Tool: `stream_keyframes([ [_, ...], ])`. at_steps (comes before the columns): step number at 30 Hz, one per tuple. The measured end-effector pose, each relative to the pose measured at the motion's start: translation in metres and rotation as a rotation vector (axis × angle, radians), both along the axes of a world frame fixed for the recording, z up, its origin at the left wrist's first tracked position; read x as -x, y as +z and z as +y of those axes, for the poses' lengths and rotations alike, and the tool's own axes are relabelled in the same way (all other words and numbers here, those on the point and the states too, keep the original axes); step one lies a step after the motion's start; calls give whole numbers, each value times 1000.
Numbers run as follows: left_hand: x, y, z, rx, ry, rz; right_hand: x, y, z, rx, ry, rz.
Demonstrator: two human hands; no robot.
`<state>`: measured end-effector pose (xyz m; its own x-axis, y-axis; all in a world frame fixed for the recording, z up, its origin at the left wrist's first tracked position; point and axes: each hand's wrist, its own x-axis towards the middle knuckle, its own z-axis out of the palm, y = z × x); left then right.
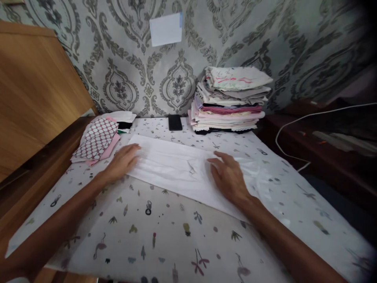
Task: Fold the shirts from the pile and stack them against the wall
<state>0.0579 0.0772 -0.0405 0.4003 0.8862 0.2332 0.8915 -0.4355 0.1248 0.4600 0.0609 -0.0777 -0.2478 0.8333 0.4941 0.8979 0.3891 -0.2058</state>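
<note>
- Patterned wallpaper backs one printed sheet, which covers the work surface.
- Far left: one wooden cabinet.
- Next to it, one low pile of cloth, a dotted piece on top, pink showing beneath; its layers cannot be counted.
- Then the left hand, one of the person's two, at the left end of the white cloth. Its fingers are loosely bent and released, tips over the cloth's edge; blur hides whether they touch.
- One white cloth stretches between the hands in a long slanting strip, a small grey mark near its middle, and runs on rumpled past the right wrist.
- Above and behind it: one card on the wall, one black slab on the sheet.
- Next, the right hand, fingers spread, slightly curled and released, with cloth below them.
- Behind that hand, one tall stack of folded cloths.
- Far right: one white cable.
</note>
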Motion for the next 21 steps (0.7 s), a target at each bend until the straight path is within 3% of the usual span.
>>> stream_keyframes([
  [4,-31,-16,-13,246,-160,90,25,-4,-2,166,267,-136],
  [10,-19,-24,-9,297,-193,100,35,0,-7,334,251,-199],
  [15,-1,-22,22,294,-85,88,63,12,-2,329,255,-143],
  [21,17,-28,50,260,57,95,130,10,21,466,268,-42],
])
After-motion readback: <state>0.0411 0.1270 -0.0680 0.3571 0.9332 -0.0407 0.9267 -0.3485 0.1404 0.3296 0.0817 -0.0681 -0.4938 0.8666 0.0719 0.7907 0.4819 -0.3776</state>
